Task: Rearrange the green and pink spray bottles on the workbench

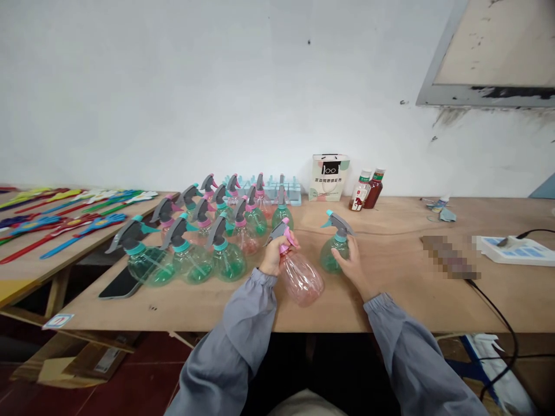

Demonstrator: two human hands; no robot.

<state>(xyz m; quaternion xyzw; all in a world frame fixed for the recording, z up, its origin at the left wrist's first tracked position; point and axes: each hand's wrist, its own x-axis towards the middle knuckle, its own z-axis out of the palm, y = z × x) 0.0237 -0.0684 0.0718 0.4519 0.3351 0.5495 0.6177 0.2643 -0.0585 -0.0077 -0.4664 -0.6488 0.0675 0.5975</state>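
My left hand point(276, 252) is closed round the neck of a pink spray bottle point(302, 280), which tilts with its base toward the lower right. On the right, my right hand point(352, 263) grips the side of a green spray bottle point(332, 251) that stands upright on the table. To the left of my hands, several more spray bottles stand in rows. They have clear green or pink bodies and grey trigger heads, such as a green bottle point(229, 261) in the front row and a pink bottle point(246, 238) behind it.
A phone point(119, 284) lies by the front-left bottle. Along the wall stand a light blue rack point(295, 192), a paper bag point(330, 179) and two drink bottles point(359, 193). A power strip point(518, 251) with a cable sits at right. Colourful hand-shaped items point(87, 231) cover the left table.
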